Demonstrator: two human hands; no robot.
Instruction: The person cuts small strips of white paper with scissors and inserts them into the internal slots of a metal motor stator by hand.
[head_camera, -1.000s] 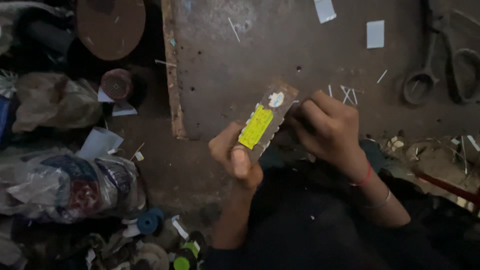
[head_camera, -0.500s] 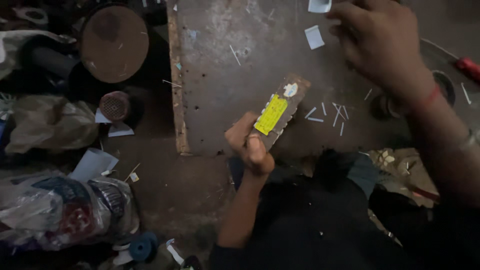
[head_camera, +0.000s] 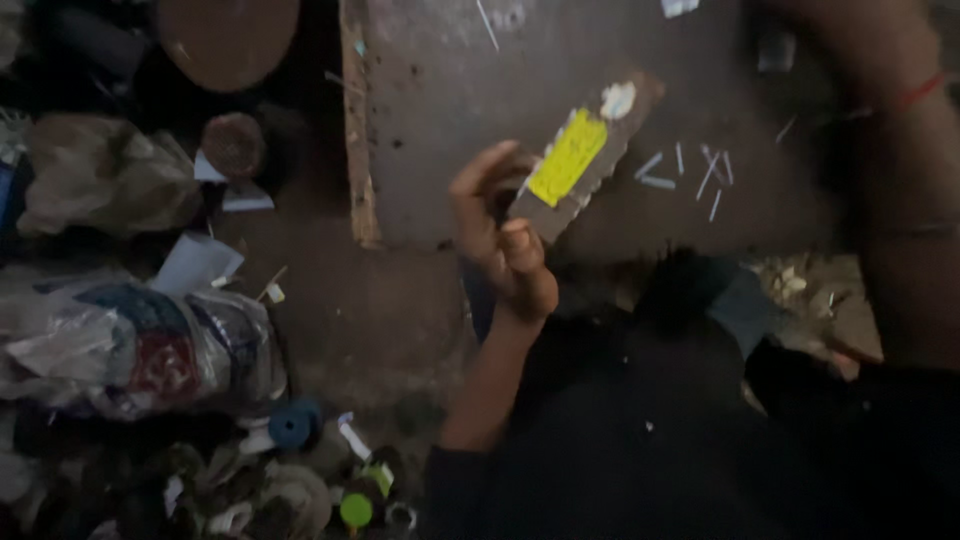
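The left hand (head_camera: 505, 245) pinches the lower end of a brown strip with a yellow patch (head_camera: 585, 155), its long axis slanting up-right over the table's (head_camera: 450, 120) front edge, while the right forearm (head_camera: 905, 200) reaches off-frame, fingers unseen.

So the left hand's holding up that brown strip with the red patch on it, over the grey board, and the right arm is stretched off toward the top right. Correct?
Not quite: the patch on the brown strip is yellow, not red, as the head view shows. The rest holds: the left hand holds the strip up over the grey board, and the right arm stretches toward the top right, its hand out of frame.
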